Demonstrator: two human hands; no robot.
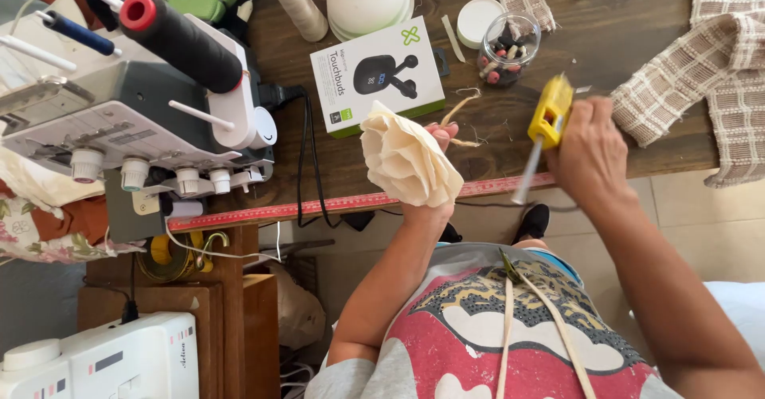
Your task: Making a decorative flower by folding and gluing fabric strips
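The wooden table (637, 16) carries a sewing machine (119, 120) at one end. The left hand (437, 140) grasps a cream fabric flower (408, 160) above the table edge. The right hand (591, 153) is clenched around a yellow glue gun (548, 116), just beside the flower.

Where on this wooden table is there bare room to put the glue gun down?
Bare wood on the brown wooden table lies between the clear glass jar of beads and the checked woven cloth, beyond the right hand. It is crowded around the white earbuds box and grey overlock machine.
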